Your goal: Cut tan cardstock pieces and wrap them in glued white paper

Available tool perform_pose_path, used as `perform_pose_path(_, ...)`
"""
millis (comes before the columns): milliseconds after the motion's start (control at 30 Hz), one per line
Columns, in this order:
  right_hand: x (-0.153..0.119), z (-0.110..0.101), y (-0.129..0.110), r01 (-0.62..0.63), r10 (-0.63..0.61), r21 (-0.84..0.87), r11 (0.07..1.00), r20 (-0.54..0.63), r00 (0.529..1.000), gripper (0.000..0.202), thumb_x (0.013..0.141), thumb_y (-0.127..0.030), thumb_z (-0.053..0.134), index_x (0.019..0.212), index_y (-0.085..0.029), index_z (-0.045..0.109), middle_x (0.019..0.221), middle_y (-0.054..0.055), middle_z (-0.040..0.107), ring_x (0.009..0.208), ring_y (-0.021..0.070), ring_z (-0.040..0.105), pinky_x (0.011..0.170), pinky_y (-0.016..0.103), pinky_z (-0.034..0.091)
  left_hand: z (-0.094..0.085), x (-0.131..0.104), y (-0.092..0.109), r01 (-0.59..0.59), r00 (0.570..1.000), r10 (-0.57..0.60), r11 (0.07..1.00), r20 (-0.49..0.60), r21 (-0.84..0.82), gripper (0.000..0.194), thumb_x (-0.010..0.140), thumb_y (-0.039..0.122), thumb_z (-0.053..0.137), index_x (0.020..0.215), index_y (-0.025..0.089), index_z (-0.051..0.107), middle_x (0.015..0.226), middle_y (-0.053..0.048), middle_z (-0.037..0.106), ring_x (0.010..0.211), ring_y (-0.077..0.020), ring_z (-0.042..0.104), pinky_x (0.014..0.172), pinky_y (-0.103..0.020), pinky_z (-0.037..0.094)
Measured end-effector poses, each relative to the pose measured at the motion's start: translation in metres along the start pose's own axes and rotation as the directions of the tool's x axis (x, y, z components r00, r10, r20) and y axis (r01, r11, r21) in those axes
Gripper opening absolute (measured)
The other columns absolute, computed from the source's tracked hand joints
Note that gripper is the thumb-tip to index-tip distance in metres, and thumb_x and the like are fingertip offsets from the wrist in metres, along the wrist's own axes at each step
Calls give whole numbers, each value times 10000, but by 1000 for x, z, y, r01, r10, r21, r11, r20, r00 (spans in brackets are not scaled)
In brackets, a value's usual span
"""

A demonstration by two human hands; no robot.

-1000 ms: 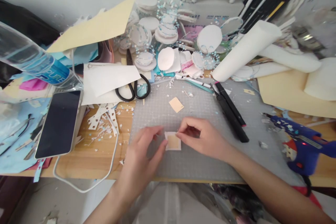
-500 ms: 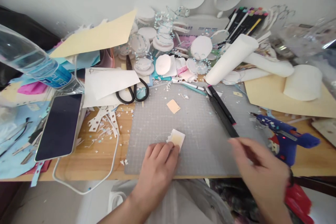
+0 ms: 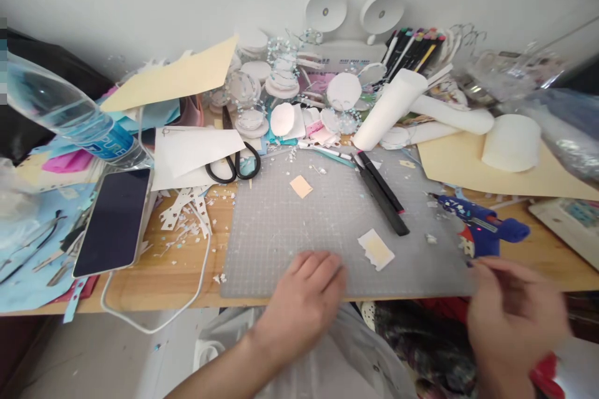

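My left hand (image 3: 309, 299) rests palm down at the front edge of the grey cutting mat (image 3: 262, 230), fingers loosely bent and nothing visible in them. To its right lies a small white paper piece with a cream patch (image 3: 377, 250) and ragged edges, touched by neither hand. Smeared by motion, my right hand (image 3: 517, 318) is off the mat's right front corner, just below the blue glue gun (image 3: 482, 224). Whether it touches the gun or holds anything cannot be made out. A small peach paper square (image 3: 301, 186) and two black pen-like tools (image 3: 381, 196) lie farther back on the mat.
Black-handled scissors (image 3: 236, 165), a phone (image 3: 115, 221), a white cable (image 3: 206, 268) and a water bottle (image 3: 103, 131) are at left. White discs (image 3: 344, 90), white rolls (image 3: 390, 109) and markers (image 3: 416, 53) crowd the back. Paper scraps (image 3: 185, 209) litter the wood.
The white paper piece has left my left fingers and lies farther right. My right hand has moved right, away from the black tool's end, toward the glue gun. The view has shifted slightly.
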State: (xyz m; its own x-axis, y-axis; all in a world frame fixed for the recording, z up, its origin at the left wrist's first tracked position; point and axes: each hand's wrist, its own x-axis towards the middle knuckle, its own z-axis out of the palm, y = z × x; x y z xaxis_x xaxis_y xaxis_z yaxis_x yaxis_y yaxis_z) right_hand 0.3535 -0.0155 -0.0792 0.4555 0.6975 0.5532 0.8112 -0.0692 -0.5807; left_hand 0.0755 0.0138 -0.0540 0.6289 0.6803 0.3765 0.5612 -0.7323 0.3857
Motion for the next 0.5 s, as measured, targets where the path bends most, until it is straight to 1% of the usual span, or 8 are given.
perform_pose_path(33,-4,2,-7,104,-105,16,994,97,990,118,837,-262,595,949,-249,630,862,115,650,774,287,632,742,437,492,1,2,3,-16,1000,16,1000,7,-10,201,906,121,504,1075,96,609,1109,-108,657,1019,-214,582,904,-356,464)
perform_pose_path(67,-8,5,-15,223,-229,52,973,228,946,157,835,-231,584,987,-245,625,906,102,663,828,285,636,802,451,488,2,3,5,-24,1000,25,1000,16,-19,203,905,121,502,1076,97,610,1108,-108,658,1016,-211,586,903,-355,470)
perform_pose_path(100,-11,8,-23,299,-316,103,949,347,883,220,840,-215,570,1055,-237,610,970,99,666,896,288,631,846,464,479,1,3,6,-26,999,27,999,23,-28,208,902,118,503,1079,98,610,1107,-109,659,1013,-210,590,904,-355,476)
perform_pose_path(133,-13,12,-31,340,-372,154,928,439,818,281,849,-206,556,1128,-229,584,1043,102,657,963,289,618,878,469,472,0,2,6,-21,999,22,999,27,-37,214,898,113,505,1084,100,609,1108,-111,659,1016,-212,592,909,-360,480)
perform_pose_path(167,-16,16,-39,345,-395,192,919,484,781,326,856,-194,547,1181,-218,557,1105,110,640,1021,289,599,902,474,466,-2,0,5,-12,999,14,999,31,-46,220,893,109,509,1089,101,608,1114,-114,658,1024,-215,593,917,-367,481)
perform_pose_path(200,-19,20,-47,332,-400,223,917,513,759,357,865,-181,533,1221,-213,533,1146,115,625,1062,286,582,919,474,462,-5,-2,4,0,999,2,999,36,-54,226,888,103,512,1093,103,607,1124,-116,657,1031,-219,594,926,-375,482)
perform_pose_path(367,-43,38,-89,176,-351,330,927,604,715,473,904,-134,445,1369,-215,405,1235,121,581,1156,261,533,925,455,493,-14,-15,-1,19,999,-16,997,40,-79,283,891,90,488,1159,104,577,1154,-127,658,1053,-238,600,919,-405,504)
perform_pose_path(500,-54,48,-121,31,-287,369,929,666,689,479,932,-136,375,1403,-223,375,1330,121,535,1227,254,504,970,477,489,-12,-22,1,99,995,-98,994,28,-47,327,923,139,463,1242,101,520,1175,-135,655,1045,-243,611,890,-417,524)
